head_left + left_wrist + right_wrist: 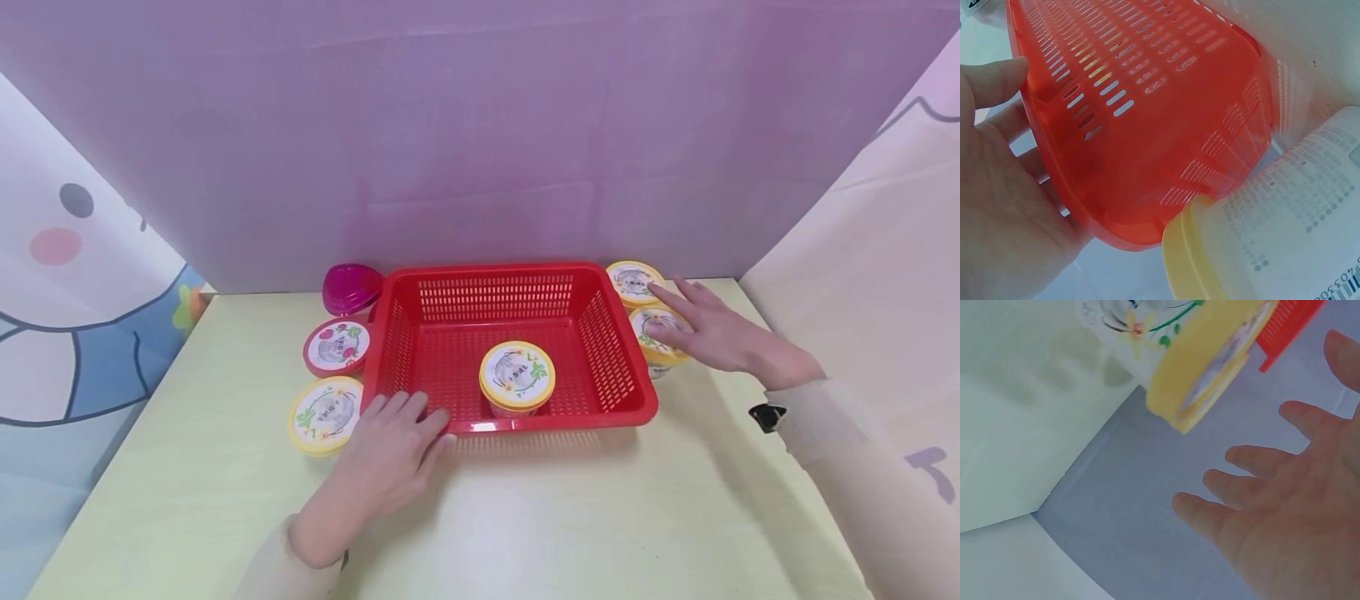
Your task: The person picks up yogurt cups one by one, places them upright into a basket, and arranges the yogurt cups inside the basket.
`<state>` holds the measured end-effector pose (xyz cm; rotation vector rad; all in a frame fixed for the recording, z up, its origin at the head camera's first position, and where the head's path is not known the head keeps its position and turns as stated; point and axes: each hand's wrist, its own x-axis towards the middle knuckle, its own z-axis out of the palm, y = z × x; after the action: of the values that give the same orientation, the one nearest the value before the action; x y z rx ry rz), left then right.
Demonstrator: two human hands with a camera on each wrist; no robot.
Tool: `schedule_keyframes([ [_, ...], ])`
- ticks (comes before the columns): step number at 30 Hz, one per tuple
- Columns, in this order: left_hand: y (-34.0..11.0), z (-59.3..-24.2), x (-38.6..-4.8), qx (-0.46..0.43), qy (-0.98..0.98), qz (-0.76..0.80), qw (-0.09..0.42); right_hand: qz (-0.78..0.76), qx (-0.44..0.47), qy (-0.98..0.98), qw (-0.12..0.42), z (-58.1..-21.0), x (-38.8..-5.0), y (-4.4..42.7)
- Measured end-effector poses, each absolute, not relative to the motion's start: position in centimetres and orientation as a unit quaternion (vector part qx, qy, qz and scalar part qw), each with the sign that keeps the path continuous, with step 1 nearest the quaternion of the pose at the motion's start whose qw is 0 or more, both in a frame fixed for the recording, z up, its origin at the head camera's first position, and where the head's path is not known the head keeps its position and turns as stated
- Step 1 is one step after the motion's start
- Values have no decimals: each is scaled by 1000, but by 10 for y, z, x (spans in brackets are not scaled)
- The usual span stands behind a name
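A red basket (517, 425) holds one yellow-lidded tub (517, 375) near its front wall. My left hand (390, 458) rests on the basket's front left corner; in the left wrist view the fingers of that hand (1016, 169) curl over the red rim (1054, 162), the thumb on its near side. My right hand (712, 333) hovers, fingers spread, over two yellow-lidded tubs on the right, the front one (656, 329) and the back one (633, 282). The right wrist view shows this hand (1272, 487) apart from a yellow-rimmed lid (1204, 362), holding nothing.
Left of the basket stand a yellow-lidded tub (326, 415), a red-lidded tub (337, 346) and a magenta-topped container (351, 288). A purple cloth wall (480, 150) closes off the back of the table (525, 517), with printed cloths at both sides.
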<state>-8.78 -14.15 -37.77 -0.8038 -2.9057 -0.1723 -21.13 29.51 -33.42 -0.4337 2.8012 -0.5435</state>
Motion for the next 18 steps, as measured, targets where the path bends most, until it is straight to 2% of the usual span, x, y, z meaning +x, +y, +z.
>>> schedule_keyframes([
  [11,-142,-379,-88,-268,-959,-60,68,-176,-154,962,143,-348,-213,291],
  [18,-142,-379,-88,-271,-958,-59,68,-172,-169,963,122,-357,-215,286],
])
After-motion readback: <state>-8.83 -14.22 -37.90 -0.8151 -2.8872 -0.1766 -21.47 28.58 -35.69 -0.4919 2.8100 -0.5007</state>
